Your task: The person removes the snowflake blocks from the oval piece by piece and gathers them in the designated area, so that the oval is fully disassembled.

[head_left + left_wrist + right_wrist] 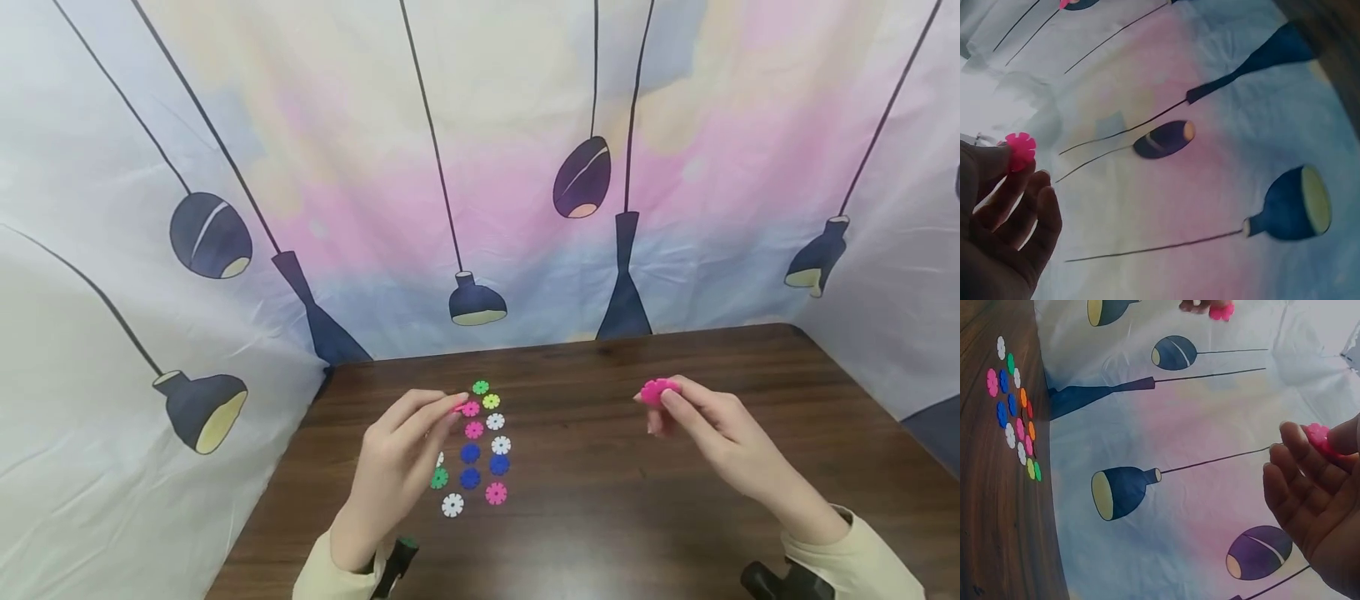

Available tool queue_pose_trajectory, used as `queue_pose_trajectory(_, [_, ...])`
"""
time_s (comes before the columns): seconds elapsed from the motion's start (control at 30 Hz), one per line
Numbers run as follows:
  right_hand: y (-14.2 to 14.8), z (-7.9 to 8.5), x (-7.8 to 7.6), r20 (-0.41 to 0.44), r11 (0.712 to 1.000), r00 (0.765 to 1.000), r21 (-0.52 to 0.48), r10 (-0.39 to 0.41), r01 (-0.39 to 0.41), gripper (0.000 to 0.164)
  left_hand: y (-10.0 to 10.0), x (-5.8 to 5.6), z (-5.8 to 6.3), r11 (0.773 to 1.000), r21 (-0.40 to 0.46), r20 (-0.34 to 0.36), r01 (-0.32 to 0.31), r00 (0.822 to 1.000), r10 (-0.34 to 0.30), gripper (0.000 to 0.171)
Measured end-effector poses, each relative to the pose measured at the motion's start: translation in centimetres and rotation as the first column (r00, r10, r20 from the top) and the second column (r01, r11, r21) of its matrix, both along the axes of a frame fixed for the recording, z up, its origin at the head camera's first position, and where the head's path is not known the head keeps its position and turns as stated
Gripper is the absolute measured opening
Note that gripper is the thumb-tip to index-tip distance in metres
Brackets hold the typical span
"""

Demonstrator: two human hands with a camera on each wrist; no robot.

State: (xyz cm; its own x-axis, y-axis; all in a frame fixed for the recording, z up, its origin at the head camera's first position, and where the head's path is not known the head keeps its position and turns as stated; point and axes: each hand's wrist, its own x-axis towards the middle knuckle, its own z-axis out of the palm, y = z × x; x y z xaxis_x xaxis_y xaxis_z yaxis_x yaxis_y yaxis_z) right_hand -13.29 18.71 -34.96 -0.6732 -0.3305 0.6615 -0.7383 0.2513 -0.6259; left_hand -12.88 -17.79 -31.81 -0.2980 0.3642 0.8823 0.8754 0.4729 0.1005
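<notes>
My left hand (401,454) is raised over the left part of the table and pinches a pink notched disc (1020,152) between thumb and finger. Away to the right, my right hand (716,425) pinches what looks like another pink notched disc (658,391), or a few stacked together. On the table beside the left hand lie flat notched discs in loose columns, among them a white disc (452,505), a blue disc (470,477), a yellow disc (491,402) and a green disc (481,387). Orange discs (1032,431) show in the right wrist view; the left hand hides them in the head view.
The dark wooden table (585,533) reaches back to a cloth curtain (525,242) printed with hanging lamps. More cloth hangs at the left and right sides. Black straps with devices sit at both wrists.
</notes>
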Motion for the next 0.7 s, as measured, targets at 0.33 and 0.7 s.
queue_pose_trajectory(0.33, [-0.5, -0.7, -0.5, 0.168, 0.993, 0.986, 0.114, 0.024, -0.044, 0.024, 3.1, -3.2, -3.9, 0.995, -0.082, 0.496, 0.054, 0.868, -0.006, 0.016])
queue_pose_trajectory(0.7, [-1.0, -1.5, -0.8, 0.202, 0.991, 0.978, 0.104, 0.058, -0.081, 0.017, 4.6, -8.9, -7.4, 0.942, -0.333, 0.669, 0.046, 0.716, 0.201, 0.007])
